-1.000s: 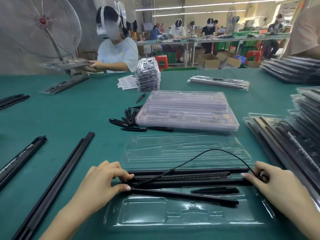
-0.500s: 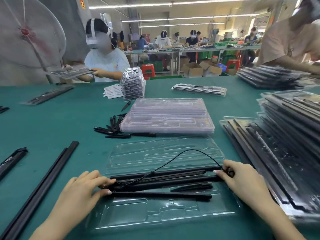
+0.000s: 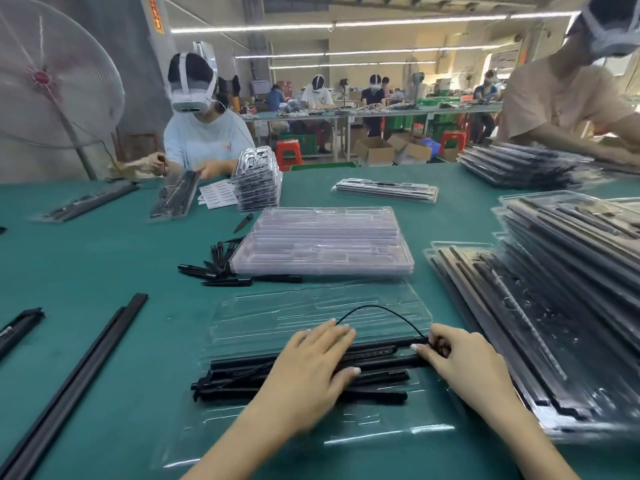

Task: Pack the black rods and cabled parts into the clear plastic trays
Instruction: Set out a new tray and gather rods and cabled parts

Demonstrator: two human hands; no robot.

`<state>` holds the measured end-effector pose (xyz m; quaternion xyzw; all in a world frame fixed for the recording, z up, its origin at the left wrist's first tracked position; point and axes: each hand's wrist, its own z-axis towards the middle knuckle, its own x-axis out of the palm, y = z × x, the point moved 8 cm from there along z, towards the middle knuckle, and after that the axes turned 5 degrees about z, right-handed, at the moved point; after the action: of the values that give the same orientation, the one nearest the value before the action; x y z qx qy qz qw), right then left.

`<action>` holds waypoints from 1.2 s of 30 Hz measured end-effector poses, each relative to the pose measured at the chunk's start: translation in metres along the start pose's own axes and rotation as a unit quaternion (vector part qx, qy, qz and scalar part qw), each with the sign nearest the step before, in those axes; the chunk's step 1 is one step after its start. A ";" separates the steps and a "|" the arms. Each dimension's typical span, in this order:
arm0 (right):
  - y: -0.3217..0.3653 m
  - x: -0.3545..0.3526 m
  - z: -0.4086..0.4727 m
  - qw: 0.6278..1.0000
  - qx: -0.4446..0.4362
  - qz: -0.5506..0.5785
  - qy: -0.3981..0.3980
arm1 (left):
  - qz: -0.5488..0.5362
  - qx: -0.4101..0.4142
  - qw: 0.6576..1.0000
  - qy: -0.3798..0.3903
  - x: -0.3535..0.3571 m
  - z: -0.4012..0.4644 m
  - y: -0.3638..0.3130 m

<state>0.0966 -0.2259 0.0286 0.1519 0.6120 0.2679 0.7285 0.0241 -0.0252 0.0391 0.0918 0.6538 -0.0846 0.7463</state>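
Observation:
An open clear plastic tray point(image 3: 346, 433) lies in front of me on the green table, its lid half point(image 3: 277, 317) folded back. Several black rods point(image 3: 239, 374) lie across the tray's middle. A thin black cable point(image 3: 384, 311) arcs up from them over the lid. My left hand point(image 3: 311, 368) lies flat on the middle of the rods, fingers straight. My right hand point(image 3: 460, 362) is at the rods' right end, where its fingertips pinch the cable's end piece.
A stack of empty clear trays point(image 3: 322, 244) sits beyond, with loose short black parts point(image 3: 214, 268) to its left. Filled trays point(image 3: 554, 306) pile up at my right. Long black rods point(image 3: 72, 386) lie on the left. Other workers sit across the table.
My left hand has slid from the rods' left end to their middle and now lies flat on them. My right hand stays at the right end. The camera has tilted up.

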 end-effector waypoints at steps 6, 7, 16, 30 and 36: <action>0.000 0.000 0.000 1.000 0.000 -0.016 -0.002 | -0.053 0.015 0.995 0.084 0.036 -0.004 0.012; -0.001 0.000 0.000 1.000 0.009 -0.008 0.002 | -0.054 0.019 0.994 0.090 0.037 -0.004 0.012; 0.007 -0.010 -0.005 0.997 0.013 -0.062 -0.046 | -0.034 0.022 0.998 0.054 0.037 -0.008 0.015; 0.031 0.019 -0.003 0.999 0.004 -0.038 0.005 | -0.017 0.061 0.995 0.083 0.034 -0.015 0.065; 0.030 0.015 0.002 0.998 -0.023 -0.055 0.021 | -0.028 0.073 0.994 0.069 0.034 -0.016 0.068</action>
<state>0.0938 -0.1923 0.0330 0.0951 0.6286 0.2446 0.7321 0.0301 0.0447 0.0047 0.1338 0.6983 -0.1466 0.6877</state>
